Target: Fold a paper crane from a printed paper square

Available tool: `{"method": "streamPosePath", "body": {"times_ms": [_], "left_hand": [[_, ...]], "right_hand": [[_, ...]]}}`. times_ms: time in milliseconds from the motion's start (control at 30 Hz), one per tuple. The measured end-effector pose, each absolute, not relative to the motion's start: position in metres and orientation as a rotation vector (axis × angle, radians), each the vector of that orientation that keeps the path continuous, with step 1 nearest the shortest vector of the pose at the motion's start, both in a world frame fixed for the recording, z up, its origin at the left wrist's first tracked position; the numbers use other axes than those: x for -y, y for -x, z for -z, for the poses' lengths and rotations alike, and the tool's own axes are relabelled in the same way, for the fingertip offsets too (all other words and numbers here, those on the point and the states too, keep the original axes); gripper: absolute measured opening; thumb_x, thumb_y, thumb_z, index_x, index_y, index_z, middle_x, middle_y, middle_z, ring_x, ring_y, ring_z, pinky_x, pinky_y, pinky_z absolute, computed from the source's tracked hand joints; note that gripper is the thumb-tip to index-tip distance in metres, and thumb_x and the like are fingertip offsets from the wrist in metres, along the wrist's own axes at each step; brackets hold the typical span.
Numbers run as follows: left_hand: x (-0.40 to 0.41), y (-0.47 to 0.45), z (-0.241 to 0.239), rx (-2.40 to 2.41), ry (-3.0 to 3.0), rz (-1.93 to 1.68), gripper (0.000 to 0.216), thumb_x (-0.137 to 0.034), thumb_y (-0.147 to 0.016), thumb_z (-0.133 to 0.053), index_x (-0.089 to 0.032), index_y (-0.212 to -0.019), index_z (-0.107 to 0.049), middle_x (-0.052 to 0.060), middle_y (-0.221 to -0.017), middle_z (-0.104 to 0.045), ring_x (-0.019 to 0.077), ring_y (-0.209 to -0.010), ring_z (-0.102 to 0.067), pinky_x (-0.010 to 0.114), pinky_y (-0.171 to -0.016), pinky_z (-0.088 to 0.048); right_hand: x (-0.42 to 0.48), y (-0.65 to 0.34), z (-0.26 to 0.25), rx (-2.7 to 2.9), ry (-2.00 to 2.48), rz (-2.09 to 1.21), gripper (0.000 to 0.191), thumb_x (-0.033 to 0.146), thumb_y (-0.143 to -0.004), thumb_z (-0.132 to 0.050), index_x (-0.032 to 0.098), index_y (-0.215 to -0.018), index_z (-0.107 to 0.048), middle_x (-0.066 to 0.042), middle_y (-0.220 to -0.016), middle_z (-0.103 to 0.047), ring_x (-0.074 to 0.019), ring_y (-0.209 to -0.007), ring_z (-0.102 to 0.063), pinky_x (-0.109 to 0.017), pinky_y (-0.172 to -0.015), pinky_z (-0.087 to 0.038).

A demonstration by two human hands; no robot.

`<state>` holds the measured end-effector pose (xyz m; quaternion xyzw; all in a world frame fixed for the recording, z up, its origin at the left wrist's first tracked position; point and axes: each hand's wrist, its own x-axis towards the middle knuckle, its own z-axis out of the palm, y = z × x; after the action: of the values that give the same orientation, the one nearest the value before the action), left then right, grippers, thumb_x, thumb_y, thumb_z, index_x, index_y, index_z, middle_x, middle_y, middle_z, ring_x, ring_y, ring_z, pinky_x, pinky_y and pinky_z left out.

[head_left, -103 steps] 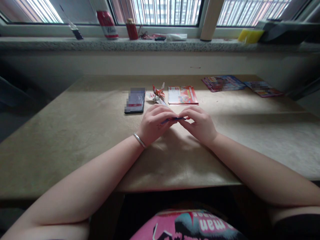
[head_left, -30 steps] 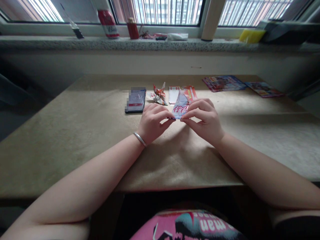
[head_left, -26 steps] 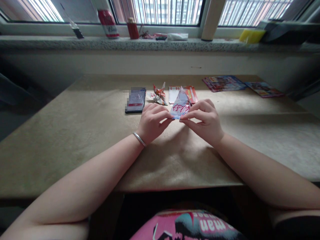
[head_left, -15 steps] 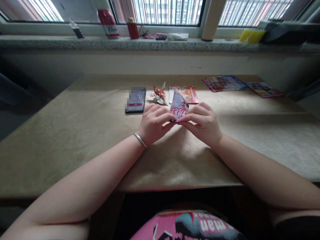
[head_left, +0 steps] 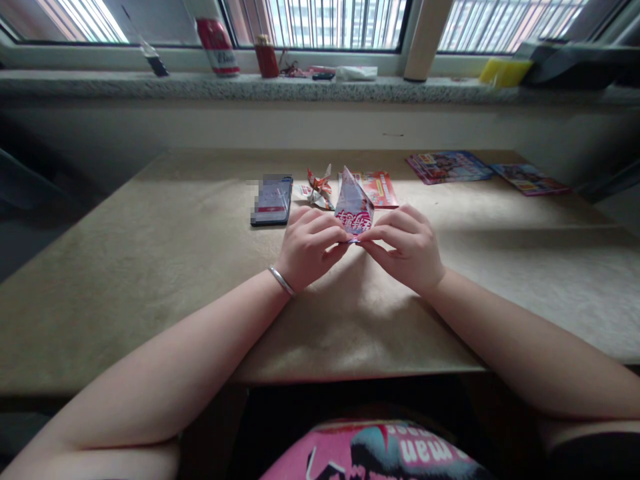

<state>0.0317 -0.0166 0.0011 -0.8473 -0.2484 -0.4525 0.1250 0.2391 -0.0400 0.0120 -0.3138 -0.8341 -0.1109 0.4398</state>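
Note:
Between my two hands is a folded paper (head_left: 355,203), pale purple with pink and white lettering, its pointed end tilted up and away from me. My left hand (head_left: 314,241) pinches its lower left edge between thumb and fingers. At the lower right edge, my right hand (head_left: 406,245) pinches it the same way. The fingertips of both hands almost meet at the bottom fold. Just beyond the paper lie a folded paper crane (head_left: 320,187) in red and white and a red printed sheet (head_left: 383,189), partly hidden by the paper.
A phone (head_left: 273,200) lies left of the crane on the table (head_left: 150,280). Printed sheets (head_left: 450,166) are stacked at the back right, with another printed sheet (head_left: 530,179) beside them. On the windowsill stand a red can (head_left: 217,47) and a red bottle (head_left: 266,57).
The paper's tip has swung up and slightly left, so its pointed shape stands taller. Both hands stay nearly in place, still pinching its lower edge.

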Motion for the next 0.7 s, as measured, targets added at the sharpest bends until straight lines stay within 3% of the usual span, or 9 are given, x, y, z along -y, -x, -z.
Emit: {"method": "streamPosePath", "body": {"times_ms": [233, 433, 700], "left_hand": [[0.0186, -0.0313, -0.0023, 0.767, 2.453, 1.246, 0.01, -0.034, -0.087, -0.064, -0.025, -0.083, -0.065, -0.003, -0.083, -0.069, 0.0148, -0.077, -0.056, 0.033, -0.079, -0.038], [0.0203, -0.0328, -0.0042, 0.786, 2.443, 1.285, 0.015, -0.031, -0.088, -0.063, -0.025, -0.074, -0.064, -0.004, -0.079, -0.07, 0.0136, -0.074, -0.056, 0.033, -0.078, -0.038], [0.0181, -0.0319, -0.0015, 0.76, 2.456, 1.337, 0.013, -0.03, -0.088, -0.062, -0.025, -0.076, -0.064, -0.003, -0.079, -0.07, 0.0142, -0.075, -0.056, 0.034, -0.079, -0.038]], "right_hand": [[0.0404, -0.2379, -0.0096, 2.098, 0.8, 0.261, 0.005, 0.029, -0.085, -0.067, 0.026, -0.085, -0.071, -0.001, -0.08, -0.068, -0.0167, -0.078, -0.057, -0.034, -0.075, -0.045], [0.0422, -0.2352, -0.0094, 2.067, 0.839, 0.236, 0.007, 0.032, -0.085, -0.066, 0.026, -0.086, -0.07, -0.001, -0.079, -0.067, -0.0176, -0.078, -0.057, -0.035, -0.075, -0.045], [0.0407, -0.2362, -0.01, 2.094, 0.852, 0.247, 0.008, 0.032, -0.087, -0.064, 0.025, -0.084, -0.069, -0.001, -0.08, -0.068, -0.0179, -0.079, -0.056, -0.035, -0.075, -0.043]]}}
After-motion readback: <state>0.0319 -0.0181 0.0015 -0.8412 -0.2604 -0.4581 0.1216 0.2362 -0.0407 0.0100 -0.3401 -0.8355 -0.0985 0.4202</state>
